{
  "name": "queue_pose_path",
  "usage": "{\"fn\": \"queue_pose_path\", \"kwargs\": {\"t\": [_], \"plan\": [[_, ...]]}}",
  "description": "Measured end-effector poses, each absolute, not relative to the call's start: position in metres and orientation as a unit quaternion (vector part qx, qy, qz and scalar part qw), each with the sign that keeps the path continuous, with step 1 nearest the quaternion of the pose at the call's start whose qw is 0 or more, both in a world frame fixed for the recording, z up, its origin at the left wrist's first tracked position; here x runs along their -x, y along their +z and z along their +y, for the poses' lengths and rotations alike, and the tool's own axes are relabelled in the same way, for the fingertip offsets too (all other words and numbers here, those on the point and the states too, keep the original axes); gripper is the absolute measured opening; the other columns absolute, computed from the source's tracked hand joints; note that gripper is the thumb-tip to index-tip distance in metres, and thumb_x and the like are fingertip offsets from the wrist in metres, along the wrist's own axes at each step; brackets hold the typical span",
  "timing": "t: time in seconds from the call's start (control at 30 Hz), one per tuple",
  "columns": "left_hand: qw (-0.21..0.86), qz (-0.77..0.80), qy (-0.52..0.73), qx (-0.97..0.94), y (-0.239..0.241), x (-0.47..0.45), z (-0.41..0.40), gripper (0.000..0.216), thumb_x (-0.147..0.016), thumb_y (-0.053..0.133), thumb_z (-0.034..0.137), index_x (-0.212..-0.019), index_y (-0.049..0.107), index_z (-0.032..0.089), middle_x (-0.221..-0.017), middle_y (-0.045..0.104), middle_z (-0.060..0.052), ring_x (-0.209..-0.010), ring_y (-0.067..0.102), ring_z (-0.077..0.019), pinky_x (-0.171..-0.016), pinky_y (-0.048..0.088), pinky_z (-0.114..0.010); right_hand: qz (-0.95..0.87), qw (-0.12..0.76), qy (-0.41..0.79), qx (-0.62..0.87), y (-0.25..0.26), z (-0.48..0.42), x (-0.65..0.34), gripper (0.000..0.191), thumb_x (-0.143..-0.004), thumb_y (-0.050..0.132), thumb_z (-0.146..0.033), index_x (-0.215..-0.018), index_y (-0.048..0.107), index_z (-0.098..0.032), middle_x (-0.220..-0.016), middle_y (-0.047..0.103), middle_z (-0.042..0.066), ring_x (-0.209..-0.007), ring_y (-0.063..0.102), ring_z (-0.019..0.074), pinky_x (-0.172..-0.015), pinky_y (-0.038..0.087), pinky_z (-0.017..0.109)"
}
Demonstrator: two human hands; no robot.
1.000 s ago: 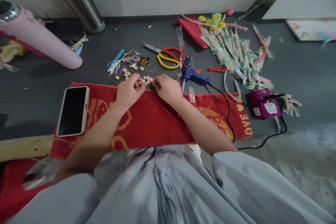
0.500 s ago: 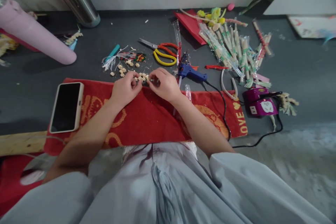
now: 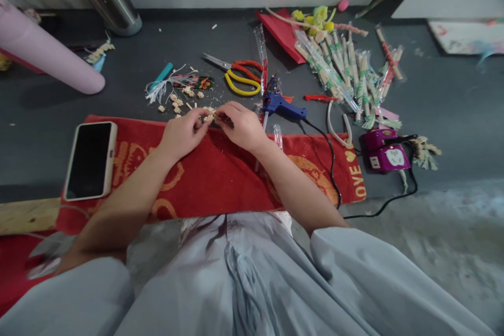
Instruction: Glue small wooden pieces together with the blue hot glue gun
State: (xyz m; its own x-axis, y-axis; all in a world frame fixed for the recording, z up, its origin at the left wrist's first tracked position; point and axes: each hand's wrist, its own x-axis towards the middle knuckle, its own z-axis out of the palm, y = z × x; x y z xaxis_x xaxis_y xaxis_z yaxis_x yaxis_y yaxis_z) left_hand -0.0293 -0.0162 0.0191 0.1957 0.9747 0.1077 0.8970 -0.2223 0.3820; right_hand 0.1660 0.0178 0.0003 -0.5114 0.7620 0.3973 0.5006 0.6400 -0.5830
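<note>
My left hand (image 3: 183, 131) and my right hand (image 3: 241, 125) meet over the far edge of a red towel (image 3: 220, 178). Both have thumb and fingers pinched together around a small cluster of pale, cream-coloured pieces (image 3: 209, 114). What exactly the pieces are is too small to tell, and fingers partly cover them. More loose pale pieces (image 3: 177, 101) lie on the dark table just beyond my left hand. Past my right hand are scissors (image 3: 241, 83) with red and yellow handles, and a blue glue gun (image 3: 285, 106) rests to its right.
A phone (image 3: 91, 160) lies on the towel's left end. Further left stands a pink bottle (image 3: 59, 58). At the back right are many wrapped sticks (image 3: 346, 68). A purple power socket (image 3: 384, 151) with a black cable sits right. White threads (image 3: 163, 88) lie beyond the pieces.
The view has shifted slightly, so everything sits a little further left. My hands have drawn slightly closer together, still pinching at the pale pieces.
</note>
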Motion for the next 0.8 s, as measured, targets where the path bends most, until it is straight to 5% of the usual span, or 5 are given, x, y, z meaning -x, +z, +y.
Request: {"fn": "queue_pose_path", "kwargs": {"t": [0.33, 0.8], "plan": [[0.099, 0.596, 0.169, -0.779, 0.0175, 0.0312, -0.0183, 0.040, -0.099, 0.045, 0.043, -0.124, 0.066, 0.020, -0.087, 0.075, -0.005, -0.072, 0.066, -0.0178, -0.067, 0.042, -0.026, -0.842, 0.343, 0.218, 0.354, -0.0034, 0.0200, -0.1666, 0.016, -0.093, 0.054, -0.010, -0.103, 0.065, -0.016, -0.105, 0.070, 0.009, -0.098, 0.066, 0.0199, -0.086, 0.052, 0.032], [0.117, 0.574, 0.240, -0.774, 0.0143, 0.0321, -0.0175, 0.037, -0.097, 0.049, 0.040, -0.121, 0.067, 0.018, -0.071, 0.068, 0.000, -0.061, 0.059, -0.0133, -0.063, 0.042, -0.024, -0.813, 0.410, 0.268, 0.316, -0.0060, 0.0212, -0.1675, 0.012, -0.093, 0.057, -0.014, -0.102, 0.065, -0.016, -0.102, 0.071, 0.008, -0.097, 0.066, 0.0175, -0.088, 0.055, 0.031]]}}
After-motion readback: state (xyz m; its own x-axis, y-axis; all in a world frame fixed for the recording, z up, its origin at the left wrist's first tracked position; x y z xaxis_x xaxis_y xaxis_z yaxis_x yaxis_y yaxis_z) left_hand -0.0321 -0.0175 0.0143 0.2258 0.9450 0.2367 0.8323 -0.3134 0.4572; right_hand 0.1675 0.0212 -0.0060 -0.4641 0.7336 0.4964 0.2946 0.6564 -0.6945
